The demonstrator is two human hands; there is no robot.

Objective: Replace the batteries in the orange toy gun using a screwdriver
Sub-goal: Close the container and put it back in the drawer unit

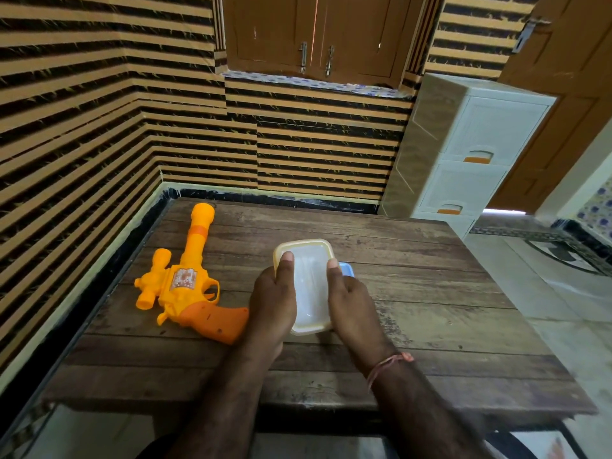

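Your forearms enter from the bottom edge, a thread band (387,364) on the right wrist. Left hand (271,301) and right hand (352,304) clasp a lidded plastic box (308,283) at frame centre, thumbs lying on its translucent lid, fingers curled round the sides. Contents: cannot be made out through the lid. A blue piece (347,269) shows behind the right thumb, mostly hidden. The orange toy gun (185,279) lies flat on the wooden table (430,293), left of centre, grip just beside your left hand.
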